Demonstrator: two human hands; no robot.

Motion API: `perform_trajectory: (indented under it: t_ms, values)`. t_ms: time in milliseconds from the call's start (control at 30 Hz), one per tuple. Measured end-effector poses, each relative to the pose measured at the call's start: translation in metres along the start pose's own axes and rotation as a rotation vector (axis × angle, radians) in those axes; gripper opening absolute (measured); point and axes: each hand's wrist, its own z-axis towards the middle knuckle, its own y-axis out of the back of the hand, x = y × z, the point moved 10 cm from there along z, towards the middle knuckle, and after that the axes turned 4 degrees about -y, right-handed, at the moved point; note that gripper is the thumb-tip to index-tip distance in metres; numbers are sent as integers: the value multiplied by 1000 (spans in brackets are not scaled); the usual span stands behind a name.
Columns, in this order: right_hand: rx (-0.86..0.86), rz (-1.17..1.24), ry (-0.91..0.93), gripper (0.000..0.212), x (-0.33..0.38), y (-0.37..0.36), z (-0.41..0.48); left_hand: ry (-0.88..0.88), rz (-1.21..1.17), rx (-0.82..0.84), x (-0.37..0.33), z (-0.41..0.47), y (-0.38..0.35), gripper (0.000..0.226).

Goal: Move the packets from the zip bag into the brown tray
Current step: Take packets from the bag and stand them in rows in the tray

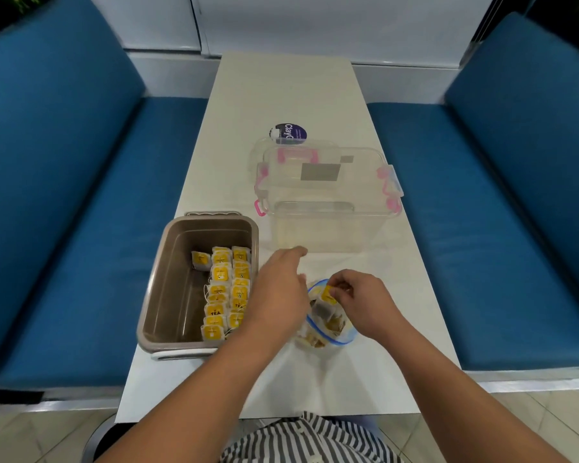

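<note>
step: drawing one out | right hand [365,302] pinches a yellow packet [326,297] at the zip bag [328,329] mouth | left hand [278,289] loose-fingered, empty, beside part-filled brown tray [168,262] | next: probably carry it left, clear of the rim

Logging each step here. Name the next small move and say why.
Probably lift the packet clear of the zip bag and carry it to the brown tray: the right hand pinches it at the bag's mouth, and the tray's left side shows bare floor.
</note>
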Motion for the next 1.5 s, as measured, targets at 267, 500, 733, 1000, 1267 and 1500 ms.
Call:
perform_trajectory:
  t_ms: [267,500,733,1000,1267,1500]
  values:
    - [45,-77,-1,30,8,-6,7,53,69,-184,31,12,118,28]
    - [220,-197,-30,55,9,-22,8,245,344,-214,126,15,165,33]
    - [235,-193,-23,46,15,-23,14,362,140,-195,174,10,148,35]
    - [261,-89,-58,45,11,-24,14,353,99,-273,178,6,143,26]
    - [311,-291,-72,45,5,-34,7,319,108,-269,178,8,140,24]
    - [290,-541,-21,32,6,-46,13,313,125,-273,179,9,139,24]
